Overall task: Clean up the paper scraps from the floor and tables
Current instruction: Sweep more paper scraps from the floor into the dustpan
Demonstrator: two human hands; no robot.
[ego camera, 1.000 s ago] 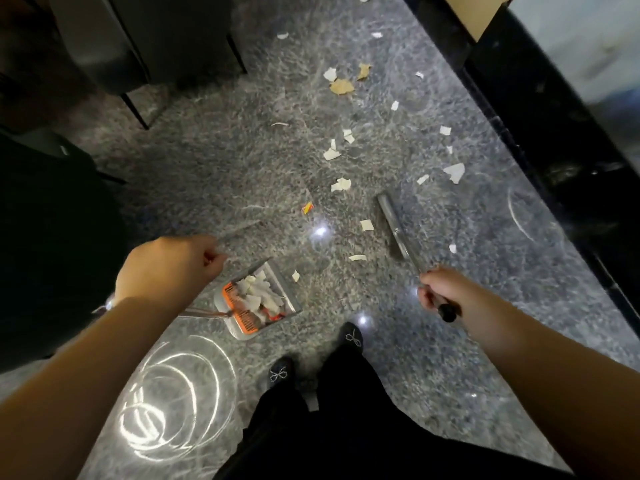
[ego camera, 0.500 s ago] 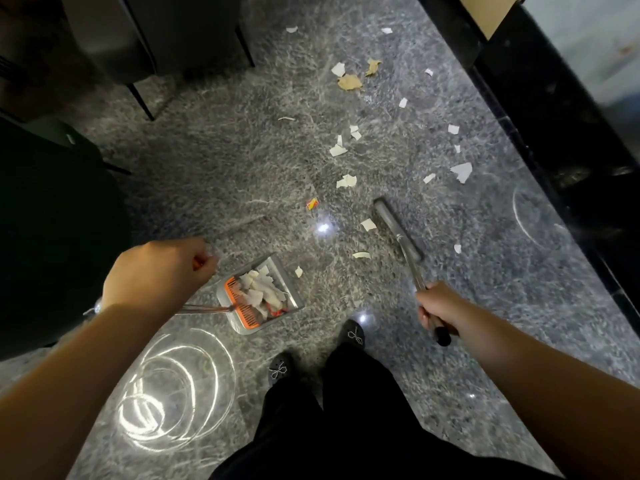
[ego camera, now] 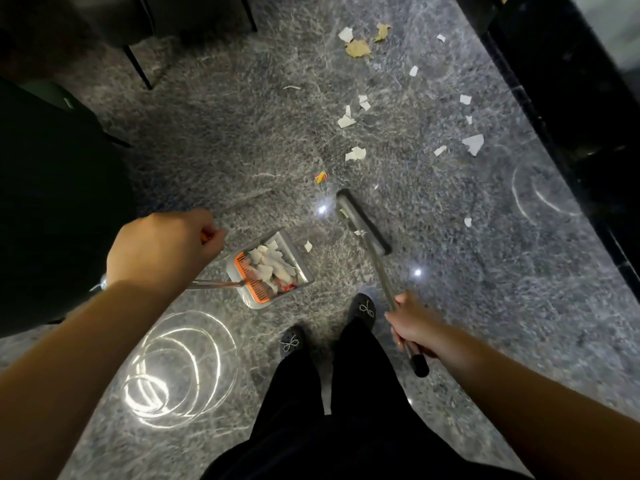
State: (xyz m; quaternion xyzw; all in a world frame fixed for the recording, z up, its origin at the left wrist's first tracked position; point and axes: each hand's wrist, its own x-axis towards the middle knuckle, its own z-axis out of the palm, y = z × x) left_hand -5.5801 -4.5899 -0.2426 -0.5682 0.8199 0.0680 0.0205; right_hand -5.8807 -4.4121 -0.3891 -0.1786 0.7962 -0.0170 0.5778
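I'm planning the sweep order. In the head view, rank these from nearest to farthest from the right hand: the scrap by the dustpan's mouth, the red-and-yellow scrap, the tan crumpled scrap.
From the right hand, which grips the broom handle:
1. White scrap, on the floor just beside the dustpan mouth.
2. Red-and-yellow scrap, beyond the broom head.
3. Tan crumpled scrap, far up the floor.

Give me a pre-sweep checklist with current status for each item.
1. Right hand grips the broom handle: ok.
2. Left hand holds the dustpan handle: ok.
3. Dustpan mouth faces the broom head: ok.
4. Scrap lies between dustpan and broom: ok.
5. Dustpan lip flat on the floor: cannot tell.
6. Floor free of scraps beyond the broom: not ok, white scraps and a brown scrap lie there.
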